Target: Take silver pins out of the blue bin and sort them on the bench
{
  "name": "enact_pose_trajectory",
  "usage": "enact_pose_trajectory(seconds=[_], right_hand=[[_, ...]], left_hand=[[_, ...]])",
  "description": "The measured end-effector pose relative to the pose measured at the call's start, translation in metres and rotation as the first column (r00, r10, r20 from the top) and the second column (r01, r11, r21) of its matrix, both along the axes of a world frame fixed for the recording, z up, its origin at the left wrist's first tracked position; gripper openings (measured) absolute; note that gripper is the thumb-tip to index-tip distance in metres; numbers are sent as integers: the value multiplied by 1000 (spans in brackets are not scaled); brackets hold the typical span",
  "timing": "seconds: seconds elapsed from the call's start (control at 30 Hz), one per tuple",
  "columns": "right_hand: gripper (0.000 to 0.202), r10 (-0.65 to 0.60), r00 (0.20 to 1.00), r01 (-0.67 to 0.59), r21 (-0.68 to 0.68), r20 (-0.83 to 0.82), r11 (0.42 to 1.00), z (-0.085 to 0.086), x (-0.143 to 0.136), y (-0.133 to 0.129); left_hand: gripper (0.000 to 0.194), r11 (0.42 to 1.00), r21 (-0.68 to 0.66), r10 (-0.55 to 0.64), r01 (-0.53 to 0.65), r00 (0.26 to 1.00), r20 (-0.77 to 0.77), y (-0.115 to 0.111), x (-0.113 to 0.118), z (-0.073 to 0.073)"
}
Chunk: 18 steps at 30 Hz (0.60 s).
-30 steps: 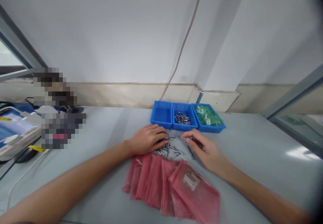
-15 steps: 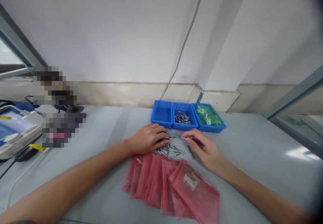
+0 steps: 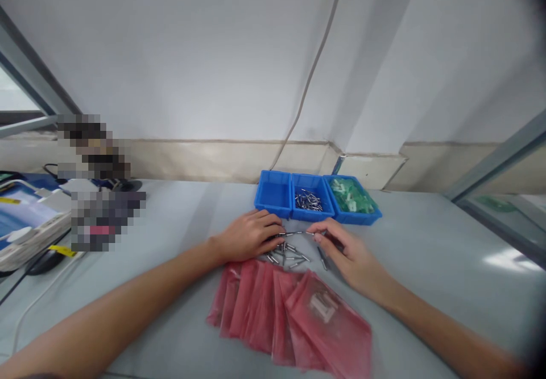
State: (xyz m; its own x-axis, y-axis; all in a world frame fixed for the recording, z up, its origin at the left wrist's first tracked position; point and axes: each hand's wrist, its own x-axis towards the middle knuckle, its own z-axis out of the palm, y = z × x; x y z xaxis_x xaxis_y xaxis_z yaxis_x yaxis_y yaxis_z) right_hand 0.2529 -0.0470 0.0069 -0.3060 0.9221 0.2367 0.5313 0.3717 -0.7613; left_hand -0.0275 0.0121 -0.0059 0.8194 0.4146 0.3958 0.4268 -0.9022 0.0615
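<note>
My left hand (image 3: 249, 235) lies palm down on the table, fingers slightly bent and apart, at the left side of a loose pile of thin metal pins (image 3: 288, 251). Its fingertips cover part of that pile. My right hand (image 3: 343, 251) pinches the end of a slim metal pin (image 3: 310, 233) between thumb and forefinger. More pins lie in a row between the two hands. Under my right hand, a dark thin piece (image 3: 322, 258) rests on the table; its kind is unclear. Pink plastic bags (image 3: 264, 310) overlap in a fan nearer me, the rightmost showing small parts inside.
Behind my hands stand three blue bins: a left bin (image 3: 273, 205) with nothing visible inside, a middle bin (image 3: 313, 215) with metal pins, and a right bin (image 3: 358, 218) with green bags. A power strip (image 3: 38, 239) and cables lie at left, near a blurred-out area.
</note>
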Motion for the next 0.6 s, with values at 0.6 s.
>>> enact_pose_trajectory(seconds=[0.6], right_hand=[[23,2,1000,-2,15,21,1000,-1,1,1]], left_hand=[[32,1000,14,-1,1,1000,0,0,0,0]])
